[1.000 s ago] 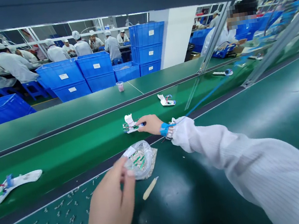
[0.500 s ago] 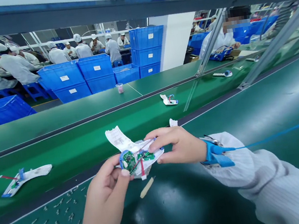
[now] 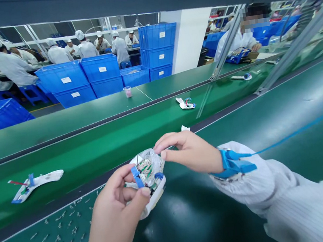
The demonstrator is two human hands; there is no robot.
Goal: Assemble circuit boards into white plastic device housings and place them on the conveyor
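Observation:
My left hand (image 3: 121, 200) is closed on a white plastic housing (image 3: 156, 193), pinching a blue part (image 3: 137, 177) at its near end between thumb and fingers. The housing is tilted on edge, so most of its inside is hidden. Just behind it lies a clear plastic bag (image 3: 155, 160) with many tiny pale pieces in it. At the bag's right edge is my right hand (image 3: 188, 153), palm down, its thumb and forefinger apart. A blue strap (image 3: 235, 162) with a cord circles my right wrist.
Small metal pieces (image 3: 58, 239) lie scattered at left. On the green belt are a white housing (image 3: 42, 180) at left and another housing (image 3: 186, 103) farther back. A small cup (image 3: 128, 92) stands beyond. Metal posts (image 3: 229, 39) rise at right; a co-worker (image 3: 240, 41) sits behind.
My right hand has let go of the housing and now hovers at the plastic bag. In my left hand the housing has turned onto its edge. The wooden-looking stick below is no longer visible.

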